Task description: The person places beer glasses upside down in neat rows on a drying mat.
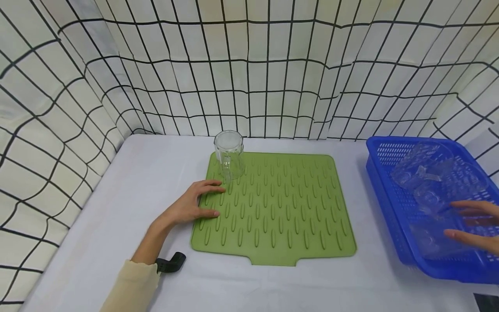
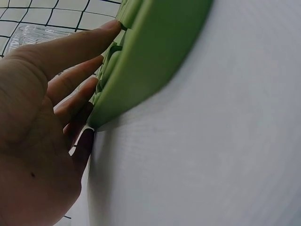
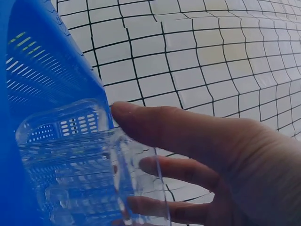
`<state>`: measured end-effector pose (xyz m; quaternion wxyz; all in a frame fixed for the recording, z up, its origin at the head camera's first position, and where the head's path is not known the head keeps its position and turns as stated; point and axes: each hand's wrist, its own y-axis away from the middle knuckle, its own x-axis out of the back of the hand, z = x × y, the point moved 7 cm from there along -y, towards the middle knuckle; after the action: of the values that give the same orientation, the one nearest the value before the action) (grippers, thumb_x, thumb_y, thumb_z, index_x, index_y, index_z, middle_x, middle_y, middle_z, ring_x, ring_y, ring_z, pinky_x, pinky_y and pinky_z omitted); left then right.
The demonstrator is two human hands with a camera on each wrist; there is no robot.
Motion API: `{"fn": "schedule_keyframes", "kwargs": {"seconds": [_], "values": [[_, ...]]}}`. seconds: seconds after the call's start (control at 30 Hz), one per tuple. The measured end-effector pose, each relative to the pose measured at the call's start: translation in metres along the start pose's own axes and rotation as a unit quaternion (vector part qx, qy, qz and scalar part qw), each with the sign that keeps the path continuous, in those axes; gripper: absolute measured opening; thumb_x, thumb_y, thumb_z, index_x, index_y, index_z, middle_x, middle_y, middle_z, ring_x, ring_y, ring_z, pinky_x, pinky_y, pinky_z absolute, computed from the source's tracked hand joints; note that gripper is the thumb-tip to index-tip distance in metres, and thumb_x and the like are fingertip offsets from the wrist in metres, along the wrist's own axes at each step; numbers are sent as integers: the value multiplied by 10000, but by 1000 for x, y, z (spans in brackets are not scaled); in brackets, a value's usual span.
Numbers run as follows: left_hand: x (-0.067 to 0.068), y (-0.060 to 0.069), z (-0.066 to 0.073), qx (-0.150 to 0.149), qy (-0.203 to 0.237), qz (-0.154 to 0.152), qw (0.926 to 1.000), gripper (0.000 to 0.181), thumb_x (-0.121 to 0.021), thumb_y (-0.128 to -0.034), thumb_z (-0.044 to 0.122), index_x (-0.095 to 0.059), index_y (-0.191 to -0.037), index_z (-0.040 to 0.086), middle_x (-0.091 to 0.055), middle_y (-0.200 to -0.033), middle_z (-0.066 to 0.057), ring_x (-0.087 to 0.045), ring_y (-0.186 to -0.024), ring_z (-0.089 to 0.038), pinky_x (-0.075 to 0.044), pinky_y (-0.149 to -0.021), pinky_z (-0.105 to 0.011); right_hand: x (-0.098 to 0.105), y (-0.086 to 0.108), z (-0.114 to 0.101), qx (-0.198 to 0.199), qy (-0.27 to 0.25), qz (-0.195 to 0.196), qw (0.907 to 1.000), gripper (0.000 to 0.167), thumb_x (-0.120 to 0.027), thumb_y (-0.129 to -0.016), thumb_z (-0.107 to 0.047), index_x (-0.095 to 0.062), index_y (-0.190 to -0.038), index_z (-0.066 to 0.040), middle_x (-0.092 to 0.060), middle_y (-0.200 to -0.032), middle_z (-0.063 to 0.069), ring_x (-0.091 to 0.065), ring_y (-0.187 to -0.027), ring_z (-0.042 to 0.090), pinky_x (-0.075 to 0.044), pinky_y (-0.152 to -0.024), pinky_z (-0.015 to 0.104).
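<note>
My left hand (image 1: 191,203) rests at the left edge of a green ridged drying mat (image 1: 280,208), its thumb and fingers spread. The left wrist view shows those fingertips at the mat's rim. Beyond them, a clear glass mug (image 1: 229,151) stands on the mat's far left corner with its handle towards me. At the far right, my right hand (image 1: 477,223) reaches over a blue plastic basket (image 1: 383,208) holding several clear glass mugs (image 1: 425,162). Up close, one clear glass (image 3: 70,174) lies between the right thumb and fingers, which are extended rather than curled; contact is unclear.
White cloth (image 1: 109,208) covers the table. Black wire grid panels (image 1: 249,73) enclose the back and sides. A black wrist device (image 1: 171,263) sits at the left sleeve, and a dark object (image 1: 485,301) shows at the lower right corner.
</note>
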<state>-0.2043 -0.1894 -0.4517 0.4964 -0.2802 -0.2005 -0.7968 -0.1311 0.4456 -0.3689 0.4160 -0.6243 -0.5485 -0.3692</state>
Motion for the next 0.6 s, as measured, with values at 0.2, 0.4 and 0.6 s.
{"fn": "schedule_keyframes", "kwargs": {"seconds": [0.2, 0.4, 0.6], "values": [[0, 1, -1, 10, -8, -6, 10000, 647, -880, -833, 218, -636, -1421, 103, -435, -1622, -143, -258, -1549, -444, -211, -1247, -699, -1, -1, 4, -223, -9, 236, 9995, 777, -776, -949, -197, -371, -1524, 134, -449, -1370, 515, -477, -1102, 686, -423, -900, 774], [-2, 0, 0, -27, 2, -28, 10000, 647, -879, -834, 216, -635, -1423, 104, -434, -1624, -139, -262, -1548, -436, -216, -1250, -688, 2, -5, 1, -469, -176, 306, 9983, 754, -714, -998, -217, -331, -1554, 119, -425, -1399, 525, -474, -1130, 723, -428, -913, 781], [-1, 1, 1, 36, -4, 9, 10000, 651, -885, -828, 215, -638, -1422, 116, -438, -1624, -126, -261, -1551, -429, -216, -1253, -686, 4, -5, -7, -606, -179, 368, 9973, 700, -642, -1048, -251, -325, -1562, 103, -450, -1369, 519, -452, -1204, 702, -411, -934, 796]]}}
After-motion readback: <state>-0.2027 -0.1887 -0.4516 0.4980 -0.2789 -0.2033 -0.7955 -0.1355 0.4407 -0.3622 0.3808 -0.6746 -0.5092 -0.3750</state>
